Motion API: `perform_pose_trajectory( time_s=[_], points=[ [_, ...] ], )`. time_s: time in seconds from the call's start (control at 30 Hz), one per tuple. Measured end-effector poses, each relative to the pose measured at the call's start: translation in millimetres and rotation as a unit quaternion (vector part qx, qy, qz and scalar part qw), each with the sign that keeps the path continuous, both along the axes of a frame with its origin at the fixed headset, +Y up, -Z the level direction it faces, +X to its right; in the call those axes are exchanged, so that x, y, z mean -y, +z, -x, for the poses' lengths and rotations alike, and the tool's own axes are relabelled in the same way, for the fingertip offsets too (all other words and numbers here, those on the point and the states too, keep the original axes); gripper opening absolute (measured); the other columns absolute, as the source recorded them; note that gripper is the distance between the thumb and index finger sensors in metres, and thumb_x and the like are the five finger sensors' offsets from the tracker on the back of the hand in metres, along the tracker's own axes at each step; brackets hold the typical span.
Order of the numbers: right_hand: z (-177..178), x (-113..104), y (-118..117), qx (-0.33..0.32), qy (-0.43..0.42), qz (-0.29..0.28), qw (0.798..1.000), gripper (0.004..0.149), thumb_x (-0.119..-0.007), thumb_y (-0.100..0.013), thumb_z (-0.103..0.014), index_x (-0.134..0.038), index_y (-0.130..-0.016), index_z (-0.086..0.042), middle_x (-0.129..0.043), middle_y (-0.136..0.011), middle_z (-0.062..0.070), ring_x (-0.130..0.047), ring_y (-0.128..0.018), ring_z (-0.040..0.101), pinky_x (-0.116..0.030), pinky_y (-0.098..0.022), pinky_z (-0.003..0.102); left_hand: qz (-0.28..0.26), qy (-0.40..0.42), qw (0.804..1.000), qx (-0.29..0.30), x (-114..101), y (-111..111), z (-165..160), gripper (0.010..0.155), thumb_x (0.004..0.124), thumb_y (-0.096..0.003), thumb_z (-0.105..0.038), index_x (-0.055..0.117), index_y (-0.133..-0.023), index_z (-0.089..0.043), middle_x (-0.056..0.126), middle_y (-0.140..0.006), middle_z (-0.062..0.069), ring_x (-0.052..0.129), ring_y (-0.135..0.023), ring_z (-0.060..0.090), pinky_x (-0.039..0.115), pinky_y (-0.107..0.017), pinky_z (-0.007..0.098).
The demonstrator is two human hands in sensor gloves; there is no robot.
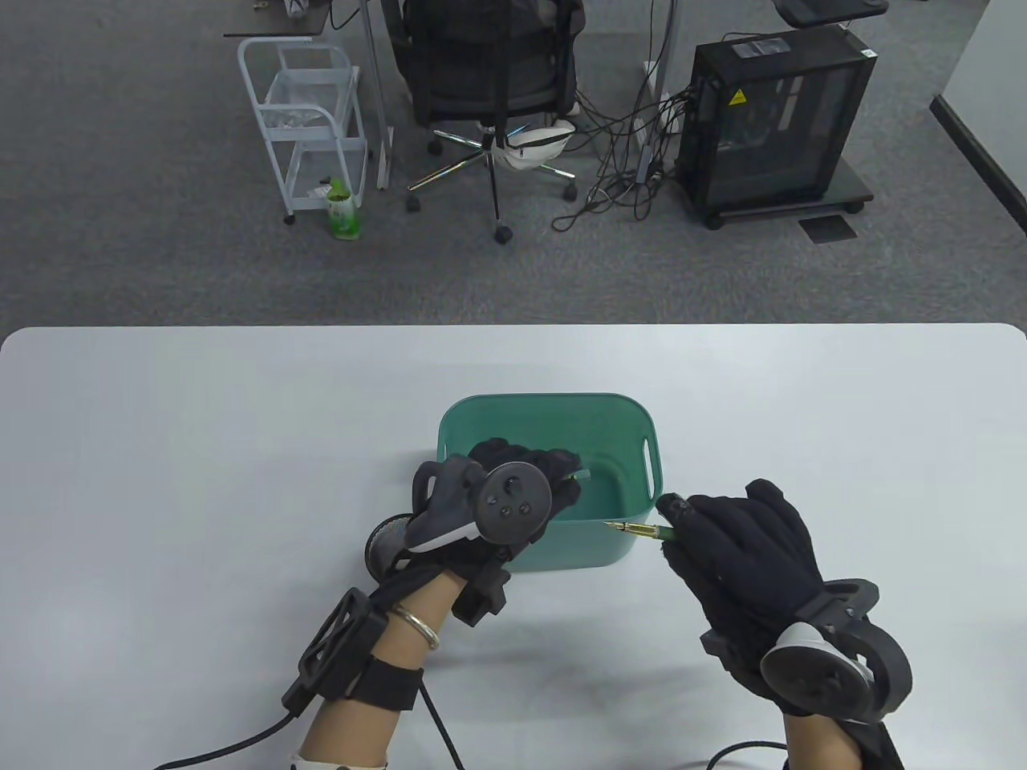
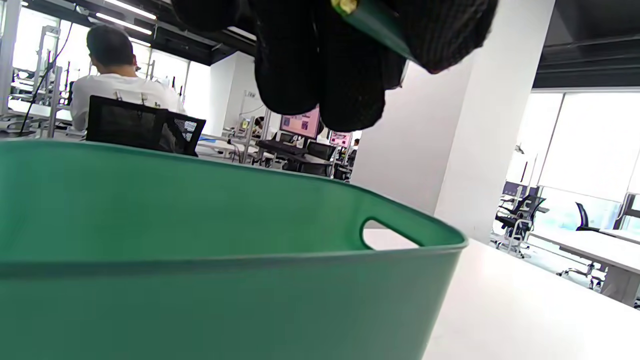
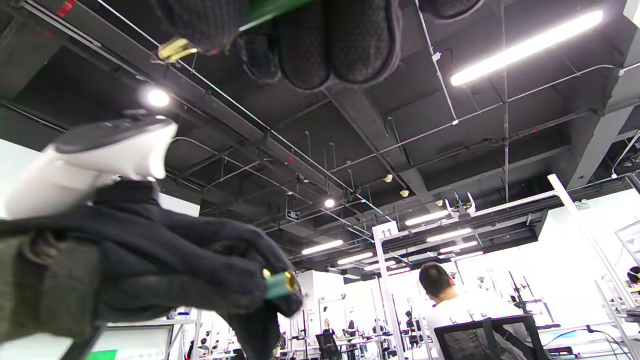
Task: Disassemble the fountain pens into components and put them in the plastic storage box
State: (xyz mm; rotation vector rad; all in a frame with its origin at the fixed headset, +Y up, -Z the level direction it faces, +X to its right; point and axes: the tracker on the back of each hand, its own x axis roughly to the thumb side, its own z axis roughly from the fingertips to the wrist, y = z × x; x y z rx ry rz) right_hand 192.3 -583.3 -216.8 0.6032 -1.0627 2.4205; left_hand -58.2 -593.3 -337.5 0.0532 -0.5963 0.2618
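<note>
- Hovering over the near part of the green plastic storage box, the left hand is curling its fingers around a green pen piece with a gold-coloured ring at its end; in the left wrist view that piece is poking out from between the gloved fingertips, directly above the box rim.
- Staying just outside the box's near right corner, the right hand is pinching the nib section between thumb and forefinger, the gold nib pointing left toward the left hand and overhanging the box wall.
- Judging by the two separated parts, the pen is already pulled apart and the step in hand appears to be dropping the pieces into the box.
- Releasing looks like the next call: the left fingers would need to loosen so the green piece falls inside the walls, not onto the rim.
- Following that, the right hand would need to carry the nib section farther over the opening before letting go, since its fingers are sitting beside the box, not above it.
- Whether other parts are lying in the box already, I cannot tell; the left hand is hiding much of the floor.
</note>
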Motion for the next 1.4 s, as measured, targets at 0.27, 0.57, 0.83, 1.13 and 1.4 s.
perform_pose_trajectory(
  time_s=[0.27, 0.57, 0.83, 1.13, 1.4],
  points=[
    [-1, -2, 2, -0.008, -0.009, -0.005, 1.000, 0.045, -0.070, -0.058, -0.048, -0.082, -0.098, -0.031, -0.083, -0.091, -0.005, -0.082, -0.082, 0.015, -0.053, -0.081, 0.053, 0.034, -0.029, 0.999, -0.018, 13, -22, -18, 0.046, 0.070, -0.0686, -0.041, 0.078, -0.106, -0.014, 0.096, -0.094, 0.002, 0.087, -0.095, 0.031, 0.054, -0.082, 0.058],
    [-1, -4, 4, -0.011, -0.010, -0.005, 1.000, 0.045, -0.070, -0.058, -0.048, -0.081, -0.099, -0.031, -0.083, -0.092, -0.005, -0.083, -0.082, 0.015, -0.053, -0.081, 0.053, 0.065, -0.054, 0.995, -0.044, 32, -40, -22, 0.046, 0.070, -0.0686, -0.041, 0.078, -0.106, -0.015, 0.095, -0.096, 0.003, 0.087, -0.095, 0.032, 0.054, -0.082, 0.059],
    [-3, -5, 4, -0.008, -0.013, -0.006, 1.000, 0.045, -0.070, -0.058, -0.048, -0.081, -0.099, -0.031, -0.083, -0.092, -0.004, -0.083, -0.082, 0.015, -0.053, -0.081, 0.053, 0.082, -0.065, 0.993, -0.057, 42, -46, -19, 0.046, 0.070, -0.0686, -0.042, 0.078, -0.106, -0.016, 0.094, -0.097, 0.004, 0.086, -0.096, 0.032, 0.053, -0.082, 0.059],
    [-2, -6, 3, -0.007, -0.008, -0.004, 1.000, 0.045, -0.070, -0.058, -0.048, -0.081, -0.099, -0.031, -0.083, -0.092, -0.007, -0.083, -0.082, 0.015, -0.053, -0.081, 0.053, 0.083, -0.073, 0.992, -0.060, 46, -46, -17, 0.046, 0.070, -0.0685, -0.042, 0.077, -0.107, -0.018, 0.094, -0.098, 0.005, 0.085, -0.096, 0.033, 0.053, -0.082, 0.059],
    [0, -6, 3, -0.007, -0.005, -0.002, 1.000, 0.045, -0.070, -0.059, -0.048, -0.081, -0.099, -0.031, -0.083, -0.092, -0.007, -0.083, -0.082, 0.015, -0.053, -0.081, 0.053, 0.064, -0.085, 0.992, -0.065, 44, -39, -13, 0.050, 0.071, -0.0677, -0.044, 0.074, -0.110, -0.018, 0.087, -0.108, 0.006, 0.079, -0.102, 0.035, 0.050, -0.083, 0.060]
  ],
)
